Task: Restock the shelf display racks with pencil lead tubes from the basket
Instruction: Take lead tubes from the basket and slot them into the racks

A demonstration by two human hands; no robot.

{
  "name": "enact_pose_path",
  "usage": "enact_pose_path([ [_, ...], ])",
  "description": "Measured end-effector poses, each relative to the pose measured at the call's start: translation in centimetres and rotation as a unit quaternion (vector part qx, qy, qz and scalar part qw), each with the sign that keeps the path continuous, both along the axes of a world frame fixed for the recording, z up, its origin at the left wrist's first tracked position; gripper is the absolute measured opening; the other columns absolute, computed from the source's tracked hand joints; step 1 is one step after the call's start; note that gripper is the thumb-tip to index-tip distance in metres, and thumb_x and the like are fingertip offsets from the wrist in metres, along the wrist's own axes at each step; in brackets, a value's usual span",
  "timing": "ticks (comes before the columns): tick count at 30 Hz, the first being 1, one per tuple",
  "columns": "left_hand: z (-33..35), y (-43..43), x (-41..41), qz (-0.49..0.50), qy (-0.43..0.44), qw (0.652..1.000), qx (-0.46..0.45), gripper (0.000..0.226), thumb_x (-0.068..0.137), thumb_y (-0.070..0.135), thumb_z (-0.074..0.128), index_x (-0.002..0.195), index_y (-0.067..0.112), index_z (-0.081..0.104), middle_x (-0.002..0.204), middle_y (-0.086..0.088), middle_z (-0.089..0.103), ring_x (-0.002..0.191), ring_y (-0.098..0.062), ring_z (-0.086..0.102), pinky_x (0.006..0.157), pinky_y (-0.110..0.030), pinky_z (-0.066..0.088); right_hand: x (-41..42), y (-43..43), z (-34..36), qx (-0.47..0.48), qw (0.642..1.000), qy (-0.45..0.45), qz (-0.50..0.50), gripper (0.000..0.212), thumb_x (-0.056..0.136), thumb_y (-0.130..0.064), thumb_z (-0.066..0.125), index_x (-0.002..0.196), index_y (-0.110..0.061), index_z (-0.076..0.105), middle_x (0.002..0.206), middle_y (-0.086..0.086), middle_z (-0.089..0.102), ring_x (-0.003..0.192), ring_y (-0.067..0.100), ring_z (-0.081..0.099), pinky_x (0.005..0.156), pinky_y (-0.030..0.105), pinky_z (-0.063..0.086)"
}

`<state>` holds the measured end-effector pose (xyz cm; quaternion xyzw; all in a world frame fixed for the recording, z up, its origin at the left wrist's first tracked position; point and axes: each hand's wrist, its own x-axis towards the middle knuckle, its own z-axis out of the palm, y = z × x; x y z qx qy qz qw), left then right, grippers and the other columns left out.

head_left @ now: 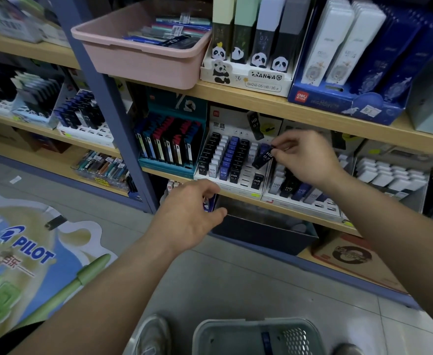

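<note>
Pinching a dark blue lead tube (264, 157) by its cap, the right hand (305, 160) is holding it tilted over the white display rack (235, 187), above open slots in the right-hand columns. Straightening it upright first is probably going to help it drop in cleanly. The left hand (192, 211) is hovering by the shelf (246, 201) edge, fingers curled on I cannot tell what, and the basket (256, 334) is sitting on the floor below.

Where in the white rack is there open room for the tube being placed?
Empty slots lie in the white rack's right columns, beside and behind the lone black tube; the four left columns are packed. The right hand pinches a blue tube there.
</note>
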<state>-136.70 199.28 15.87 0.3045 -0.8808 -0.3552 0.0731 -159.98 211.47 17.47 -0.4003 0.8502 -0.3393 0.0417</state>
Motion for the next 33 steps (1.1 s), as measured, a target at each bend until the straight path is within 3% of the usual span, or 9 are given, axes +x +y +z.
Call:
enact_pose_path([
  [3,0.0,-0.3,0.6,-0.013,-0.016,1.0,0.006,0.047,0.087,0.035,0.075,0.13,0.027,0.061,0.122,0.012,0.062,0.108,-0.006,0.056,0.096,-0.026,0.048,-0.8,-1.0,-1.9,0.061,0.997,0.036,-0.002,0.014,0.093,-0.024,0.069,0.106,-0.026,0.072,0.098,-0.008,0.07,0.087,0.007,0.063,0.08,0.027,0.053],
  [6,-0.2,-0.4,0.9,-0.014,-0.024,0.999,0.017,0.044,0.087,0.034,0.076,0.128,0.027,0.062,0.117,0.012,0.061,0.106,-0.006,0.056,0.094,-0.025,0.048,-0.9,-1.6,-3.2,0.104,0.993,0.053,0.003,0.013,0.091,-0.025,0.069,0.104,-0.027,0.073,0.094,-0.01,0.07,0.089,0.011,0.066,0.084,0.035,0.057],
  [12,-0.6,-0.6,1.2,-0.009,-0.028,0.998,0.051,0.038,0.087,0.033,0.075,0.123,0.029,0.063,0.109,0.015,0.059,0.109,-0.008,0.056,0.104,-0.035,0.046,-0.9,-1.5,-4.1,0.134,0.987,0.091,0.025,0.016,0.092,-0.02,0.069,0.107,-0.021,0.074,0.098,-0.003,0.074,0.089,0.013,0.067,0.084,0.035,0.058],
  [16,-0.4,-0.4,1.1,-0.008,-0.021,0.997,0.067,0.035,0.088,0.031,0.074,0.122,0.03,0.063,0.108,0.017,0.058,0.105,-0.005,0.056,0.091,-0.023,0.047,-0.8,-1.4,-4.1,0.141,0.985,0.098,0.025,0.016,0.092,-0.018,0.068,0.108,-0.017,0.074,0.099,0.002,0.074,0.089,0.016,0.068,0.085,0.036,0.058],
  [20,-0.4,-0.3,1.1,-0.008,-0.023,0.997,0.075,0.035,0.088,0.031,0.074,0.122,0.029,0.063,0.107,0.018,0.058,0.106,-0.005,0.056,0.095,-0.026,0.047,-0.6,-1.4,-4.2,0.181,0.973,0.135,0.035,0.018,0.094,-0.023,0.065,0.111,-0.023,0.073,0.104,0.0,0.074,0.1,0.02,0.067,0.086,0.039,0.057],
  [25,-0.7,-0.3,1.2,-0.008,-0.023,0.997,0.077,0.036,0.088,0.031,0.075,0.122,0.029,0.064,0.106,0.017,0.058,0.105,-0.006,0.057,0.096,-0.03,0.051,-0.5,-1.7,-4.8,0.215,0.959,0.182,0.023,0.024,0.099,-0.032,0.056,0.118,-0.032,0.07,0.108,0.007,0.072,0.115,0.028,0.053,0.087,0.038,0.051],
  [29,-1.0,-0.3,1.1,-0.01,-0.029,0.997,0.074,0.034,0.087,0.033,0.075,0.119,0.031,0.063,0.104,0.02,0.057,0.106,-0.007,0.057,0.101,-0.035,0.049,-0.2,-2.0,-5.5,0.231,0.951,0.204,0.037,0.03,0.1,-0.028,0.047,0.117,-0.032,0.072,0.108,0.003,0.073,0.109,0.028,0.047,0.084,0.035,0.044],
  [33,-1.3,-0.4,0.9,-0.013,-0.031,0.998,0.062,0.03,0.086,0.036,0.075,0.114,0.034,0.063,0.102,0.021,0.059,0.105,-0.007,0.058,0.109,-0.04,0.042,0.0,-1.9,-5.0,0.215,0.961,0.172,0.024,0.035,0.097,-0.026,0.047,0.123,-0.032,0.069,0.109,0.007,0.072,0.11,0.031,0.052,0.089,0.037,0.05],
])
